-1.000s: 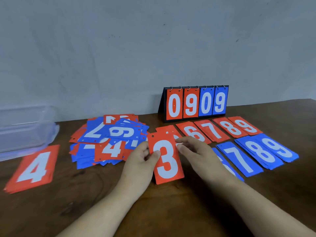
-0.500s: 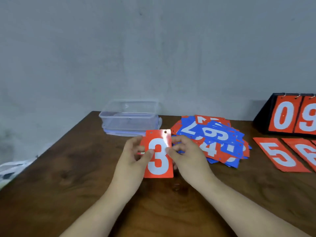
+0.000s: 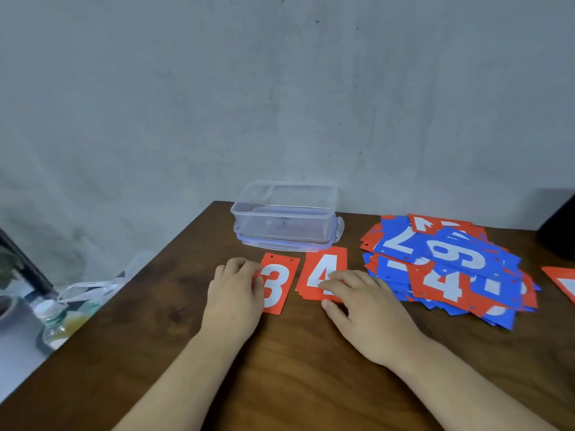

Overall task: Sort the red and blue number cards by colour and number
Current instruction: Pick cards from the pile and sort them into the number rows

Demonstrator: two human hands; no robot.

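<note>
Left hand (image 3: 235,293), open, sets the 3 (image 3: 275,287) left of the 4 (image 3: 323,269); right hand (image 3: 370,309) rests open on the 4. Next, probably: the pile (image 3: 448,269).

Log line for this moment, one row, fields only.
left hand rests on red 3 card | right hand rests on red 4 card | 3 lies left of 4, apart | mixed pile unsorted
</note>
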